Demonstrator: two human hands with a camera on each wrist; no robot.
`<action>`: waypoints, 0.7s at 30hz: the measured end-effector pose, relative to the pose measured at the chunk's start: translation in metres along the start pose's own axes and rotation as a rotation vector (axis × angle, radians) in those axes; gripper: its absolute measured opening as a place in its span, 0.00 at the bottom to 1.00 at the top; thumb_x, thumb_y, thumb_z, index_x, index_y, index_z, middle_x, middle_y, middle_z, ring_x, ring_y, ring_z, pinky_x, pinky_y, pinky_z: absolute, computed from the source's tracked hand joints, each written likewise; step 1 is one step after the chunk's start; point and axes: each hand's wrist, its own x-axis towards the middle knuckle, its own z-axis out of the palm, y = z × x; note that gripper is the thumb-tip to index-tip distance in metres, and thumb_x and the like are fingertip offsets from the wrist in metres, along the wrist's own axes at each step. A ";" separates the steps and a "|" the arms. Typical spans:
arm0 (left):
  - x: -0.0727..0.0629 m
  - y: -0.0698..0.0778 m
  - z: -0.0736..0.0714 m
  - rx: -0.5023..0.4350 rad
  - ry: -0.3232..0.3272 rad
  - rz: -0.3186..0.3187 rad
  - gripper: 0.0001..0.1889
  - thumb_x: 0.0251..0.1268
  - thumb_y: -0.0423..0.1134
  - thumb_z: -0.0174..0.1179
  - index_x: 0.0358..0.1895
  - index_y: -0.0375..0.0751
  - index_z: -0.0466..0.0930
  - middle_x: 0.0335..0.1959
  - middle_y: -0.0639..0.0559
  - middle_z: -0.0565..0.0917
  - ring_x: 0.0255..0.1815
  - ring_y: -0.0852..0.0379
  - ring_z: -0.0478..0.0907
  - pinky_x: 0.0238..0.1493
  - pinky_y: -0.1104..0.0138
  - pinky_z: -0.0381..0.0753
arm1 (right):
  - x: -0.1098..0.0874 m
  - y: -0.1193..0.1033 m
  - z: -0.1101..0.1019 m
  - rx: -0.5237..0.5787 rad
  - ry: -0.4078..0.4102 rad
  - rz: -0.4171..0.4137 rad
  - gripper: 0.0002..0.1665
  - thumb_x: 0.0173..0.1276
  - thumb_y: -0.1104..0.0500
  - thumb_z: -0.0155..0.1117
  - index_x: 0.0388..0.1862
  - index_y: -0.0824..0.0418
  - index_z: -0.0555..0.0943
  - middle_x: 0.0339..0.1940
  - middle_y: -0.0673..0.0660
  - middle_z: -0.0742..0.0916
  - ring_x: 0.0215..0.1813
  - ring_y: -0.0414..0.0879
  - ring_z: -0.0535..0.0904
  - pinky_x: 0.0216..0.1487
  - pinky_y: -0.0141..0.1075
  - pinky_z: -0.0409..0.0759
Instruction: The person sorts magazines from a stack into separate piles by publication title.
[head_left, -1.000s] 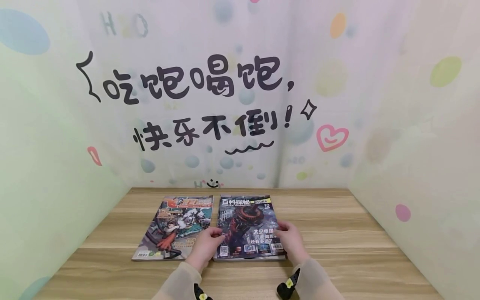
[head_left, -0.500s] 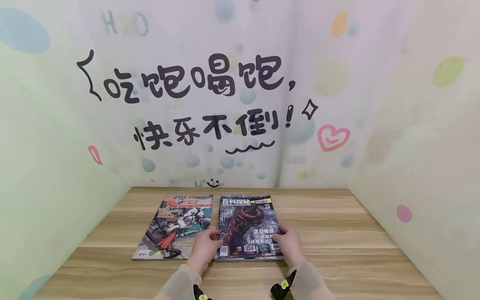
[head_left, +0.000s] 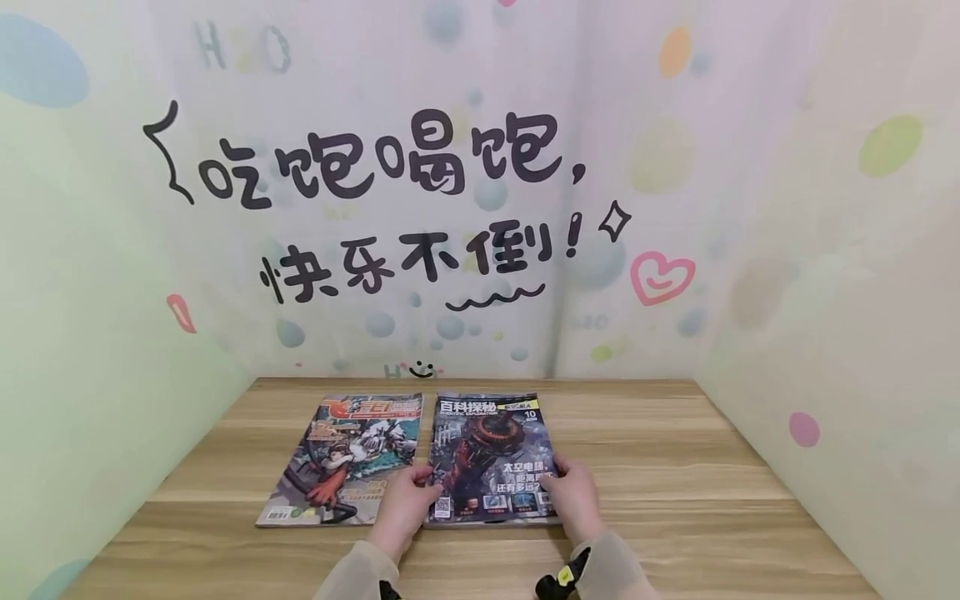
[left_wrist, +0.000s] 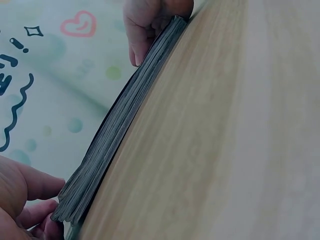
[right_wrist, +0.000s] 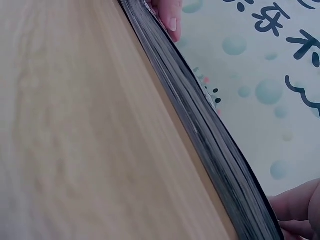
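Observation:
A small stack of magazines (head_left: 483,454) lies on the wooden table, its dark top cover reading "Scientific Exploration". My left hand (head_left: 403,504) holds the stack's near left side, thumb on the cover and fingers at the edge. On the opposite side my right hand (head_left: 573,500) grips the near right edge, its thumb also on top. The layered page edges (left_wrist: 117,117) face the left wrist camera, where the fingers pinch one corner. In the right wrist view, the edges (right_wrist: 195,120) look nearly even. Parts of both hands' fingers are hidden behind the stack.
Another magazine with a colourful comic-style cover (head_left: 337,467) lies just left of the stack, partly behind my left hand. The wooden table (head_left: 712,500) extends around both, bounded by pale patterned walls at the back (head_left: 450,350) and sides.
My right hand has shifted slightly left and nearer along the stack's edge. The top magazine's near edge now lines up more closely with what lies beneath. The head view has shifted a little.

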 end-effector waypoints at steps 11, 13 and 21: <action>-0.001 0.000 -0.001 -0.029 0.002 -0.021 0.18 0.56 0.29 0.62 0.51 0.25 0.79 0.50 0.35 0.79 0.51 0.41 0.75 0.49 0.53 0.79 | -0.003 -0.003 0.002 -0.057 0.015 -0.020 0.33 0.56 0.71 0.61 0.62 0.81 0.68 0.62 0.77 0.73 0.65 0.69 0.66 0.65 0.57 0.64; -0.001 0.000 -0.001 -0.029 0.002 -0.020 0.18 0.56 0.29 0.62 0.51 0.25 0.79 0.50 0.34 0.79 0.51 0.41 0.75 0.49 0.52 0.79 | -0.004 -0.004 0.002 -0.048 0.014 -0.020 0.34 0.55 0.71 0.61 0.62 0.81 0.68 0.61 0.77 0.73 0.64 0.68 0.67 0.65 0.56 0.65; -0.001 0.000 -0.001 -0.051 0.011 -0.028 0.19 0.55 0.28 0.62 0.51 0.24 0.79 0.48 0.34 0.79 0.50 0.41 0.75 0.49 0.51 0.78 | -0.003 -0.002 0.004 0.026 0.038 0.008 0.29 0.58 0.72 0.61 0.59 0.80 0.71 0.60 0.76 0.75 0.63 0.68 0.68 0.64 0.56 0.66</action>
